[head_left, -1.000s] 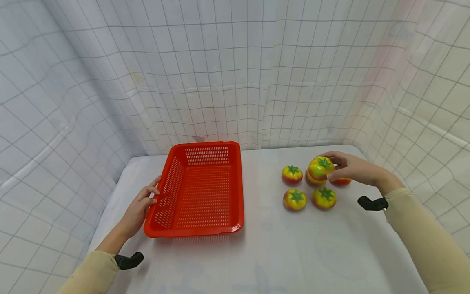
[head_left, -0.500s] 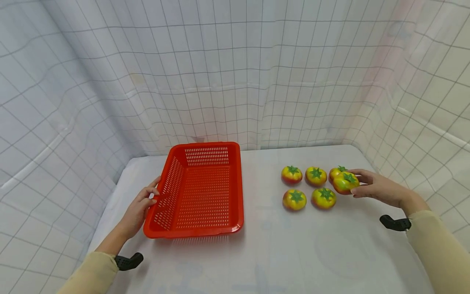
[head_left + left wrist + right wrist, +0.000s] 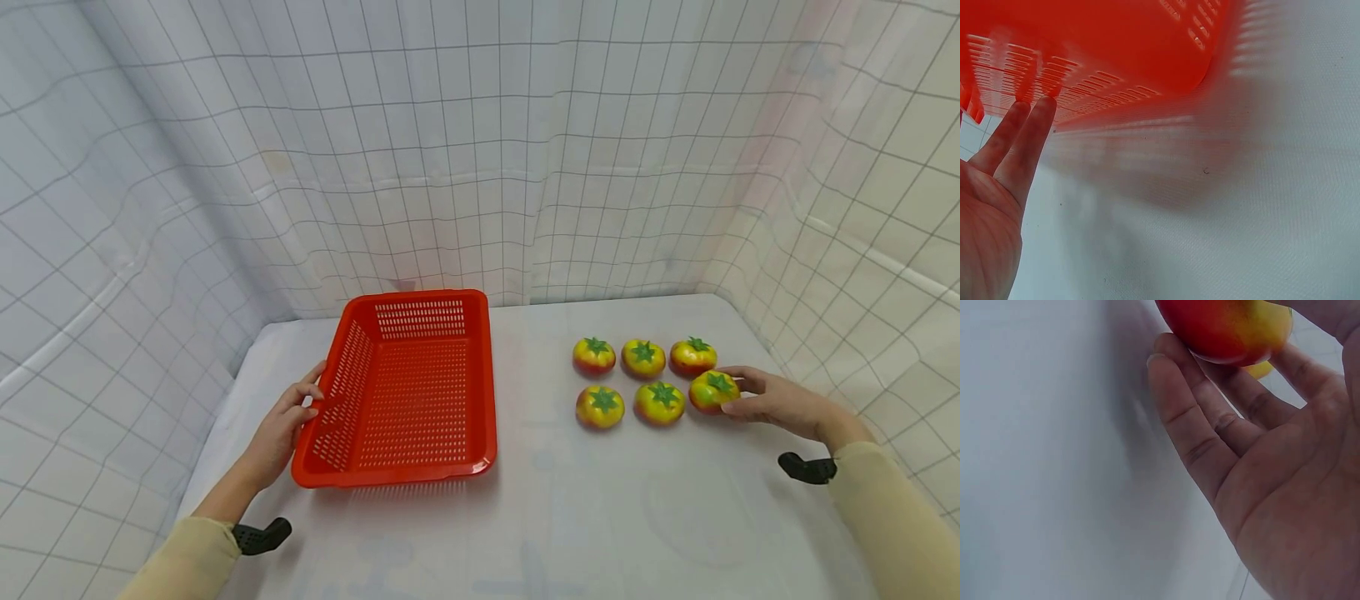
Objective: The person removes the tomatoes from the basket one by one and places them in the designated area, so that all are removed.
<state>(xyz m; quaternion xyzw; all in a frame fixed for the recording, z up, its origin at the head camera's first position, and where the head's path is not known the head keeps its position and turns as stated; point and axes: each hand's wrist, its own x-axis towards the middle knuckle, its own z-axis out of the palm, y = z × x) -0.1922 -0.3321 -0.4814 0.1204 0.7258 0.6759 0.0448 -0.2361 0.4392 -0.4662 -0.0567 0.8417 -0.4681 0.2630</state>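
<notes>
In the head view a red plastic basket [image 3: 491,383], with slotted walls, stands left of centre. My left hand [image 3: 277,437] holds its left rim; in the left wrist view, two fingers [image 3: 1032,140] touch the outer wall. At the right, my right hand [image 3: 783,407] grips a yellow-red tomato [image 3: 714,392] with a green leafy top. Its fingers [image 3: 1175,403] curve around the fruit's far side in the right wrist view, where the thumb is partly cut off. The held tomato sits at the right end of the front row, close to the table.
Several similar tomatoes are in two rows: the back row has a left tomato [image 3: 594,357], a middle tomato [image 3: 643,358] and a right tomato [image 3: 693,357]; two more front tomatoes [image 3: 600,407] lie left of the held one. A white table [image 3: 562,517] meets a gridded curtain [image 3: 480,167] behind.
My right hand has carried the tomato rightward, then down to the front row's right end, uncovering the back-row tomatoes. The left hand and basket have stayed nearly still.
</notes>
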